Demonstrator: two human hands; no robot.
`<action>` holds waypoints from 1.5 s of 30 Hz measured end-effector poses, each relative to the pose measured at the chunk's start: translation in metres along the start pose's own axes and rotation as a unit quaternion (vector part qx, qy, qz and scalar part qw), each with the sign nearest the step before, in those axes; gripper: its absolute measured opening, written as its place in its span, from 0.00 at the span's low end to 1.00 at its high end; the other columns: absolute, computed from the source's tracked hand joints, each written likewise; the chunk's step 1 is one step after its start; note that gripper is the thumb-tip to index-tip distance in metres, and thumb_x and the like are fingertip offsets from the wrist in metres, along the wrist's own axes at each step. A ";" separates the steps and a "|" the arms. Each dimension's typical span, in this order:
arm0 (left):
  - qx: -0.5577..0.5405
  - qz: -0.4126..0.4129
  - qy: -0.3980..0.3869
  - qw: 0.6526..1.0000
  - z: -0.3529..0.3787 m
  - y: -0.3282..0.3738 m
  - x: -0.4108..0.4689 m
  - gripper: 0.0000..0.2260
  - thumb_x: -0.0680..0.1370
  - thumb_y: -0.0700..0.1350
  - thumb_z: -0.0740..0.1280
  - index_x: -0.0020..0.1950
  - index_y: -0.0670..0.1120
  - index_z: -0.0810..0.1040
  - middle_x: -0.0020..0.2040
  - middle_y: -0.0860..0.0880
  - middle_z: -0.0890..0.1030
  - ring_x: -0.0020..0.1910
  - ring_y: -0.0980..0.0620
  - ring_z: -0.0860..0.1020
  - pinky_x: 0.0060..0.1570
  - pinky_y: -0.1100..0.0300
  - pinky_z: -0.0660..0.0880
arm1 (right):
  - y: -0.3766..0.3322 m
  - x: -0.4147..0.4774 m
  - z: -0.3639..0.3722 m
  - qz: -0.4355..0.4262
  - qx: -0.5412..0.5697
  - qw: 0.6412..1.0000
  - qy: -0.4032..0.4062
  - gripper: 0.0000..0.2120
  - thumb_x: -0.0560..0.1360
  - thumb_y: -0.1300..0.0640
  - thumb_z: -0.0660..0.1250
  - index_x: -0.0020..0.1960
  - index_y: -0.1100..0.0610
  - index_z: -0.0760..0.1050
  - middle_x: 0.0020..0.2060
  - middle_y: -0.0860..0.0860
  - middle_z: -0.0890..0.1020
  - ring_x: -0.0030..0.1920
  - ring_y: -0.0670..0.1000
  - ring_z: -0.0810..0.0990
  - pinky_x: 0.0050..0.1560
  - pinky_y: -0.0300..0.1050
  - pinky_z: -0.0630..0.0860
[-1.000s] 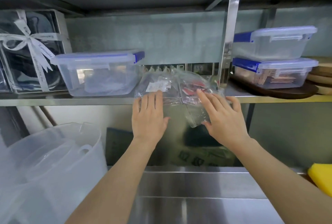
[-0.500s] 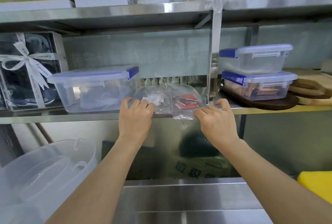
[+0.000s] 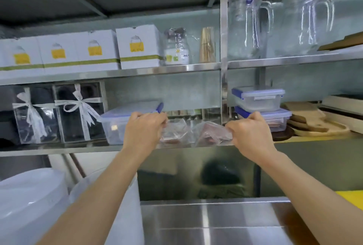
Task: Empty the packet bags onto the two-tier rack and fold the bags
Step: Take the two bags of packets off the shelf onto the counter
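Both arms raised to the lower shelf (image 3: 59, 149) of the steel rack (image 3: 223, 48). My left hand (image 3: 144, 129) is curled shut, its grip pinching the left edge of a clear packet bag (image 3: 173, 131); my right hand (image 3: 250, 133) is likewise closed, pinching the right edge of a second clear bag (image 3: 211, 133). The two bags sit side by side at the front lip of the shelf, between my hands, touching or nearly so; I cannot tell which. Reddish-brown contents show through the plastic, too blurred for me to make out. Just left of the bags, partly behind my left hand, stands a clear lidded container (image 3: 117, 125) with a blue clip. Further left are two clear gift boxes (image 3: 59, 115) tied with white ribbon. Right of the rack's upright post, two smaller blue-clipped containers (image 3: 259, 101) are stacked, the lower one partly hidden by my right hand; wooden boards (image 3: 314, 121) lie beside them. On the shelf above: a row of white boxes (image 3: 94, 52) with yellow labels, a small jar (image 3: 176, 52), and glass jugs (image 3: 251, 26) to the right of the post. Below, a steel desk (image 3: 216, 223) fills the foreground, with translucent white tubs (image 3: 29, 205) at lower left.
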State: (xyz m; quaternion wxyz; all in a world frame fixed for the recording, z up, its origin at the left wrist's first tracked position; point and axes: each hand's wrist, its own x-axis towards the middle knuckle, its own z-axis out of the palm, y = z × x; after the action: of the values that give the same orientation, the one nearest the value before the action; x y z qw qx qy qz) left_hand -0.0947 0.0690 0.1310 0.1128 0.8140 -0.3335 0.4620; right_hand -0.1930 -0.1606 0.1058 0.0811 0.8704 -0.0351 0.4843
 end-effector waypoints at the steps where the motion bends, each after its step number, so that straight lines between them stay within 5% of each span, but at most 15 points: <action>1: -0.006 -0.004 -0.011 1.000 -0.015 0.004 -0.003 0.05 0.67 0.37 0.68 0.34 0.46 0.78 0.30 0.47 0.83 0.30 0.45 0.80 0.38 0.57 0.59 | -0.001 -0.002 -0.015 0.005 0.004 1.000 -0.019 0.09 0.64 0.66 0.65 0.28 0.57 0.76 0.20 0.52 0.78 0.21 0.52 0.66 0.41 0.44 0.63; 7: -0.061 0.002 -0.125 0.990 -0.087 0.034 -0.062 0.05 0.73 0.46 0.66 0.40 0.46 0.80 0.40 0.46 0.85 0.41 0.41 0.81 0.46 0.53 0.72 | -0.027 -0.055 -0.087 0.007 0.004 0.993 -0.120 0.08 0.63 0.66 0.71 0.29 0.56 0.77 0.23 0.53 0.80 0.23 0.53 0.68 0.43 0.47 0.65; 9: -0.065 -0.001 -0.202 0.977 -0.111 0.045 -0.091 0.06 0.74 0.47 0.66 0.45 0.48 0.81 0.44 0.48 0.85 0.46 0.43 0.80 0.44 0.56 0.71 | -0.040 -0.084 -0.111 -0.011 0.008 0.970 -0.245 0.07 0.70 0.63 0.63 0.39 0.56 0.79 0.36 0.54 0.84 0.38 0.57 0.79 0.49 0.48 0.64; 12: -0.087 -0.003 -0.305 0.948 -0.140 0.059 -0.132 0.05 0.75 0.48 0.66 0.44 0.49 0.81 0.43 0.52 0.84 0.45 0.48 0.79 0.41 0.59 0.68 | -0.054 -0.122 -0.143 -0.010 0.036 0.950 -0.310 0.12 0.71 0.63 0.59 0.44 0.55 0.80 0.44 0.53 0.84 0.48 0.58 0.79 0.50 0.47 0.66; 18: -0.159 -0.026 -0.370 0.915 -0.189 0.080 -0.176 0.03 0.74 0.48 0.68 0.43 0.50 0.80 0.38 0.60 0.78 0.42 0.56 0.75 0.44 0.57 0.71 | -0.075 -0.165 -0.194 0.011 0.075 0.939 -0.337 0.11 0.72 0.63 0.59 0.44 0.54 0.79 0.45 0.53 0.82 0.47 0.58 0.77 0.40 0.42 0.62; 25: -0.138 0.065 -0.444 0.883 -0.225 0.107 -0.203 0.03 0.74 0.46 0.68 0.46 0.50 0.81 0.37 0.60 0.76 0.41 0.58 0.73 0.47 0.57 0.72 | -0.088 -0.195 -0.228 -0.011 0.093 0.915 -0.393 0.09 0.72 0.62 0.61 0.43 0.53 0.79 0.44 0.52 0.83 0.40 0.52 0.75 0.38 0.39 0.65; 30: -0.248 0.022 -0.501 0.829 -0.247 0.108 -0.193 0.08 0.71 0.42 0.72 0.35 0.54 0.78 0.35 0.55 0.81 0.33 0.59 0.75 0.41 0.63 0.72 | -0.084 -0.189 -0.252 -0.033 0.161 0.847 -0.506 0.05 0.70 0.62 0.67 0.41 0.55 0.82 0.39 0.49 0.85 0.42 0.49 0.81 0.47 0.46 0.78; 33: -0.313 0.002 -0.541 0.781 -0.250 0.108 -0.190 0.06 0.69 0.39 0.73 0.36 0.49 0.81 0.33 0.54 0.82 0.32 0.63 0.77 0.36 0.73 0.71 | -0.083 -0.186 -0.261 -0.021 0.208 0.775 -0.597 0.08 0.70 0.63 0.69 0.36 0.51 0.79 0.28 0.42 0.81 0.30 0.38 0.78 0.37 0.34 0.73; 36: -0.315 0.017 -0.586 0.746 -0.236 0.114 -0.195 0.04 0.69 0.40 0.73 0.37 0.47 0.81 0.29 0.60 0.81 0.31 0.63 0.77 0.35 0.74 0.71 | -0.084 -0.192 -0.252 -0.011 0.240 0.726 -0.644 0.04 0.71 0.65 0.68 0.39 0.58 0.80 0.32 0.50 0.82 0.29 0.40 0.77 0.32 0.27 0.70; 40: -0.307 0.014 -0.621 0.721 -0.195 0.120 -0.214 0.06 0.69 0.41 0.73 0.35 0.49 0.79 0.28 0.59 0.81 0.31 0.61 0.77 0.34 0.74 0.71 | -0.082 -0.211 -0.215 0.012 0.230 0.728 -0.646 0.06 0.71 0.65 0.68 0.37 0.56 0.80 0.39 0.57 0.85 0.33 0.47 0.79 0.31 0.26 0.71; 42: -0.298 0.013 -0.624 0.722 -0.172 0.120 -0.223 0.08 0.70 0.41 0.73 0.34 0.52 0.78 0.32 0.56 0.82 0.33 0.61 0.78 0.35 0.72 0.72 | -0.081 -0.221 -0.192 0.026 0.210 0.747 -0.630 0.06 0.71 0.65 0.66 0.40 0.58 0.81 0.40 0.56 0.85 0.32 0.43 0.79 0.38 0.33 0.74; 45: -0.281 0.002 -0.595 0.753 -0.140 0.116 -0.229 0.07 0.71 0.41 0.72 0.35 0.51 0.78 0.39 0.50 0.84 0.33 0.61 0.77 0.37 0.66 0.72 | -0.077 -0.231 -0.161 0.053 0.177 0.799 -0.572 0.09 0.72 0.67 0.63 0.40 0.57 0.81 0.42 0.55 0.85 0.41 0.50 0.81 0.48 0.45 0.77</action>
State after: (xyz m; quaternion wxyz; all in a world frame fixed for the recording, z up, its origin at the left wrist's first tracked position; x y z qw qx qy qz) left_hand -0.3452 0.1506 0.0040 0.1147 0.8552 -0.4500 -0.2301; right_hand -0.4387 -0.0610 -0.0151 -0.1348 0.9851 -0.0346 -0.1009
